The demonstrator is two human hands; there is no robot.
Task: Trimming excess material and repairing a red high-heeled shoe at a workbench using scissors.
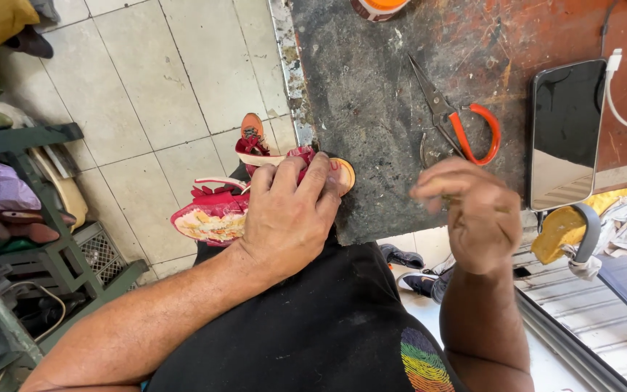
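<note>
My left hand [288, 210] presses down on a small pink and orange sandal [215, 216] with red straps, holding its toe end against the edge of a dark, stained worktop [371, 94]. My right hand [473, 210] hovers above the worktop's near edge, blurred, with the fingers curled together; whether something small is pinched in them I cannot tell. Just beyond it lie orange-handled scissors [455, 120] with their blades closed, pointing away from me.
A black phone [566, 131] with a white cable lies on the worktop's right side. An orange-lidded pot [379, 7] stands at the far edge. A green rack of shoes [30, 239] stands on the tiled floor at left. Rags and a yellow cloth [604, 225] hang at right.
</note>
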